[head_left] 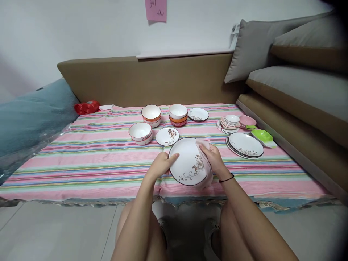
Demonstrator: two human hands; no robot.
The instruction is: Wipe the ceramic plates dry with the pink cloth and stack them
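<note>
My left hand (161, 165) grips the left rim of a large white plate (186, 163) with a brown flower pattern, thumb lying on its face. My right hand (213, 157) presses a pale pink cloth (207, 170) against the plate's right side, the cloth wrapping over the rim. The plate is held tilted toward me, above the front part of a striped pink cloth cover (95, 163).
On the striped cover sit stacked bowls (140, 132), (151, 115), (178, 114), small patterned plates (167, 136), (198, 114), a stack of large plates (245, 145), small saucers (230, 123), a pink dish (247, 120), a green dish (263, 137). A red bag (87, 107) lies far left; cushions to the right.
</note>
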